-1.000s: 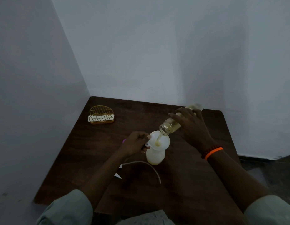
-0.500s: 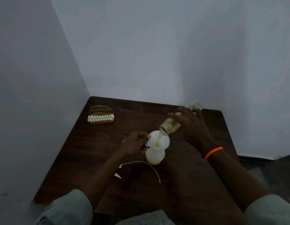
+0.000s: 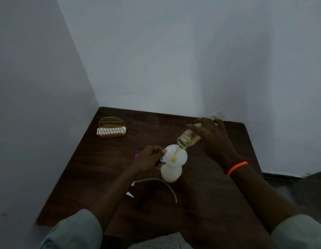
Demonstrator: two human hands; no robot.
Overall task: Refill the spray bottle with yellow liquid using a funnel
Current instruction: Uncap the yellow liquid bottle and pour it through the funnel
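A: Head view, left to right: left hand (image 3: 150,158) closed on funnel (image 3: 176,155) rim, seated in spray bottle (image 3: 171,171) mid-table (image 3: 120,177). Handling?

B: Light, thin plastic; tips easily. Grip at neck, not body.

A: Right side?

B: Right hand (image 3: 212,139) wrapped around tilted clear bottle (image 3: 187,139), mouth over funnel, yellow liquid (image 3: 174,158) running. Smooth, possibly slippery; hold mid-body, tilt gently.
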